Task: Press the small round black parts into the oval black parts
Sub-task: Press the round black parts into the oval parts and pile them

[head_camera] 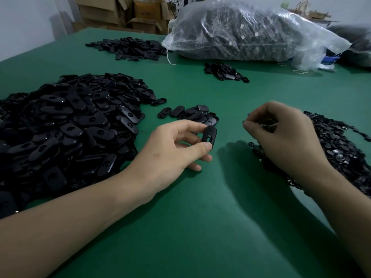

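My left hand pinches one oval black part between thumb and fingers, held upright just above the green table. A large heap of oval black parts lies to its left. My right hand hovers with curled fingers over the pile of small round black parts at the right; it grips several small dark pieces, blurred. A small cluster of oval parts lies just beyond my left hand.
At the back lie a flat pile of black pieces, a small group of finished-looking parts and a big clear plastic bag full of dark parts. Cardboard boxes stand behind the table.
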A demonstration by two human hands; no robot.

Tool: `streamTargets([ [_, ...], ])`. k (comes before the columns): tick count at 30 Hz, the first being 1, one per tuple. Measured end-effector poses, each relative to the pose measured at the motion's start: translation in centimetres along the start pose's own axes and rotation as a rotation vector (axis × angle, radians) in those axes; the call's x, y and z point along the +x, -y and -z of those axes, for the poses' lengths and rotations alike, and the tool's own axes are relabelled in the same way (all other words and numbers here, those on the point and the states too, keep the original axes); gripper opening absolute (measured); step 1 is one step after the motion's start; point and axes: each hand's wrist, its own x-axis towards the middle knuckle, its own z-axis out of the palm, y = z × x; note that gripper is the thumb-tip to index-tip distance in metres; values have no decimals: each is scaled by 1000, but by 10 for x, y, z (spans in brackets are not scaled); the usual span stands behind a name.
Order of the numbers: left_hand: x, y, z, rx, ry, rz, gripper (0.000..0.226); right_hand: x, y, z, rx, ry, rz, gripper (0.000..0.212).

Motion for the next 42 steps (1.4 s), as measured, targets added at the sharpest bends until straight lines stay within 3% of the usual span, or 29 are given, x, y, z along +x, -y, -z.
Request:
streamTargets([
  [2, 0, 1, 0, -15, -38, -47, 30, -7, 14, 2, 499, 109, -114, 7],
  [4, 0, 1, 1, -8, -47, -100, 31, -14, 24, -2, 831, 233, -191, 13],
  [9, 0, 2, -1, 34, -32, -174, 27, -20, 30, -8, 1020, 333, -256, 12],
  [21, 0, 1, -1, 43, -36, -172, 23, -21, 29, -13, 1009, 342, -298, 11],
  [32, 1, 0, -2, 13, -79, -138, 34, -20, 25, -14, 908, 265, -133, 18],
  [42, 1, 0, 0, -58, -95, -98, 20, -22, 32, -13, 790, 199, -13, 15],
])
